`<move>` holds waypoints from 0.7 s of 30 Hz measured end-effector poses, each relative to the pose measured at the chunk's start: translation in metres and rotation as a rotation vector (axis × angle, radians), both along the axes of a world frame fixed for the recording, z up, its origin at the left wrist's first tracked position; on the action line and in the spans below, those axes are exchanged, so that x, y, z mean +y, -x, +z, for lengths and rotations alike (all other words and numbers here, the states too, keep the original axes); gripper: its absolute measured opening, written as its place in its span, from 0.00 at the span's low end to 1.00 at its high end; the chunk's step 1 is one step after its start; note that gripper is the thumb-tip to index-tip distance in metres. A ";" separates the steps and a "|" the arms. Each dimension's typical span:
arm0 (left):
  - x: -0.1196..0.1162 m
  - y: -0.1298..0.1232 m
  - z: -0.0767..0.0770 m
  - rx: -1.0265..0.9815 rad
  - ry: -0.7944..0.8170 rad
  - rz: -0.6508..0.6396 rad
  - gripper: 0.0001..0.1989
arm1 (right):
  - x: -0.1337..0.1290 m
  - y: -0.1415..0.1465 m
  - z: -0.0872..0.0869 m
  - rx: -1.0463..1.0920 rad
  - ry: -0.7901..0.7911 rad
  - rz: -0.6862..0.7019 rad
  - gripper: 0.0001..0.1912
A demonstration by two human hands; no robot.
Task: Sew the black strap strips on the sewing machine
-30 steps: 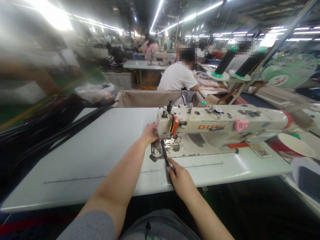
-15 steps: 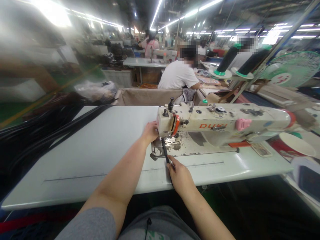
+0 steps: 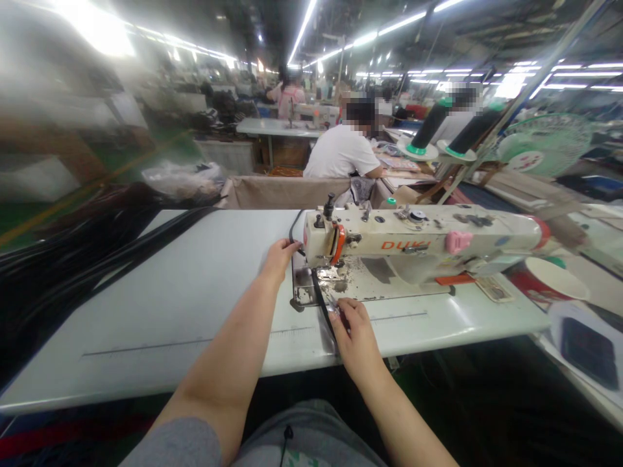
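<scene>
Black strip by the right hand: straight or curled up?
Straight: the black strip runs unbent from the sewing machine onto the table.

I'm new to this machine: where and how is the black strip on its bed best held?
Probably pinch the near stretch of the black strip, coming from the right, beside the right hand. It is narrow and runs out toward the wearer there; its far stretch reaches the sewing machine head, leaving less room for a grip.

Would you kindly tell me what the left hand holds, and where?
The left hand pinches a black strip by its curved stretch beside the sewing machine's head.
</scene>
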State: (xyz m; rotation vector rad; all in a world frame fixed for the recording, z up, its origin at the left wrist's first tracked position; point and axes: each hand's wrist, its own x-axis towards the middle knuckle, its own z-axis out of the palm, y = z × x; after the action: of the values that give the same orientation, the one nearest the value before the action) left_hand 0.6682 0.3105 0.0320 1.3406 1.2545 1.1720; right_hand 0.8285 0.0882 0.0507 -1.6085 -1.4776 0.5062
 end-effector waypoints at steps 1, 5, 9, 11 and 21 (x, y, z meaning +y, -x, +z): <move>-0.006 0.003 0.000 -0.067 0.022 0.009 0.15 | 0.000 0.000 0.002 0.014 -0.004 0.013 0.15; -0.034 0.020 -0.001 -0.283 0.074 0.049 0.19 | 0.000 0.006 0.014 0.095 0.045 0.116 0.15; -0.064 0.041 0.001 -0.371 0.075 0.089 0.21 | 0.006 0.023 0.021 0.374 0.265 0.264 0.20; -0.078 0.051 0.002 -0.376 0.061 0.105 0.21 | 0.011 0.032 0.020 0.566 0.356 0.334 0.23; -0.148 0.082 0.014 -0.066 -0.114 0.136 0.16 | 0.051 0.063 0.005 0.813 0.493 0.323 0.26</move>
State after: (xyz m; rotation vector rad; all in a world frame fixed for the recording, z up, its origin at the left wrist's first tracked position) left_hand 0.5859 0.1627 0.0459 1.3043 1.2631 1.3894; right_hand 0.7657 0.1391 0.0554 -1.2438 -1.0055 1.5918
